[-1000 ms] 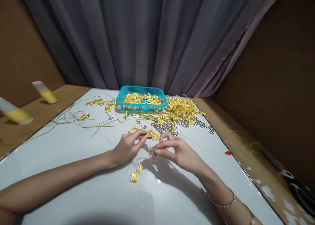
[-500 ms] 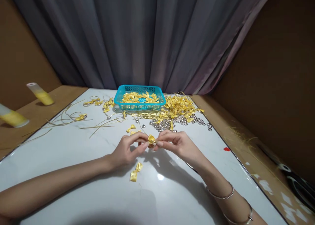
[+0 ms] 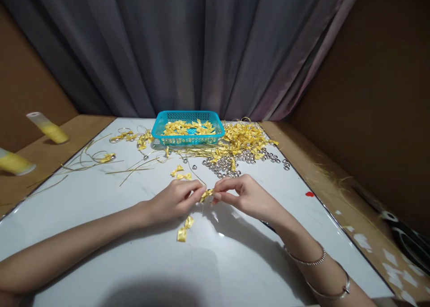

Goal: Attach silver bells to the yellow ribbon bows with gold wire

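Note:
Over the middle of the white table, a small yellow ribbon bow (image 3: pixel 206 194) is pinched between my two hands. My left hand (image 3: pixel 179 197) grips its left side with thumb and forefinger. From the other side my right hand (image 3: pixel 243 195) holds it between thumb and fingertips. A thin gold cord (image 3: pixel 197 176) runs up and away from the bow; how it is joined there is hidden by my fingers. Nearer to me lies a loose yellow bow (image 3: pixel 184 229). Just beyond my left hand are two more bows (image 3: pixel 183 176).
Behind stands a blue basket (image 3: pixel 188 140) of yellow bows. Right of it are a bow pile (image 3: pixel 245 139) and silver beads (image 3: pixel 221 166). Gold cords (image 3: pixel 131 169) lie left. Two tubes (image 3: pixel 50 128) with yellow contents stand far left; black-handled scissors (image 3: pixel 403 235) lie right, near a red scrap (image 3: pixel 309 194).
The bow between my fingers has turned and shows less of its face. My left fingers have closed in on it. The camera view has shifted slightly.

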### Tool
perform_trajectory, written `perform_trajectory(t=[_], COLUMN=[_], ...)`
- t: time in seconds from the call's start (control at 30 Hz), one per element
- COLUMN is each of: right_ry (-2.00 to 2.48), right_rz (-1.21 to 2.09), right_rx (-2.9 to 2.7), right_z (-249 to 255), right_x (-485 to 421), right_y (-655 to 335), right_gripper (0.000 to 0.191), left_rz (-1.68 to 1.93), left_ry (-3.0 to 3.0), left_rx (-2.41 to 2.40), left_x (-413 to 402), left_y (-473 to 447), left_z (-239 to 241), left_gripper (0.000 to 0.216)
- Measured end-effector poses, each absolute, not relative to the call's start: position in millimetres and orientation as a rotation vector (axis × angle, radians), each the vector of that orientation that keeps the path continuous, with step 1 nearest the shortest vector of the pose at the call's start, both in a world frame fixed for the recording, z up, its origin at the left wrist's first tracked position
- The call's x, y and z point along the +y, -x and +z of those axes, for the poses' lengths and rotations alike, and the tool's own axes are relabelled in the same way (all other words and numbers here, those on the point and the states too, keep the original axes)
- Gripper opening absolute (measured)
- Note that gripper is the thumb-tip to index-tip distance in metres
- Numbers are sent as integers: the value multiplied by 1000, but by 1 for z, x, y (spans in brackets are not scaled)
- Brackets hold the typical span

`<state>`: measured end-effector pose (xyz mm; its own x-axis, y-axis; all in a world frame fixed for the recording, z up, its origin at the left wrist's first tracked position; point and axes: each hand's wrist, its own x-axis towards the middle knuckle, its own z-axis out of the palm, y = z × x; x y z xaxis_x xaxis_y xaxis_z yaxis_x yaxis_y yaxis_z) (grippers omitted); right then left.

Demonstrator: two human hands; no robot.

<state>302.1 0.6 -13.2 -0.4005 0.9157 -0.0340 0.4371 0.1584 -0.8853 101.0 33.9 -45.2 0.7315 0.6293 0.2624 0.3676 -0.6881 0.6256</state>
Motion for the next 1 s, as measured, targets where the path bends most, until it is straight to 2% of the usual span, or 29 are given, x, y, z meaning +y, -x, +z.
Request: perform_trajectory(t=[0.13, 0.43, 0.57, 0.73, 1.0], right_ry=[1306, 1358, 1330, 1308, 1258], right_rz=[1192, 1210, 1233, 1251, 1240], right_rx=[-1943, -2052, -2056, -2053, -2089], right_z=[-13, -9, -6, -7, -11], right_x=[0, 0, 0, -1, -1], right_y=[-303, -305, -306, -304, -302], right_gripper=[18, 20, 21, 20, 20], left_rz=[618, 582, 677, 651, 523], left_ry=[-2471, -2501, -2553, -2622, -2596], left_rx=[685, 588, 559, 511, 445], left_x=[34, 33, 34, 33, 32], left_y=[-101, -98, -99, -99, -97], left_z=[-49, -54, -50, -38, -33], left_gripper=[18, 13, 22, 14, 16])
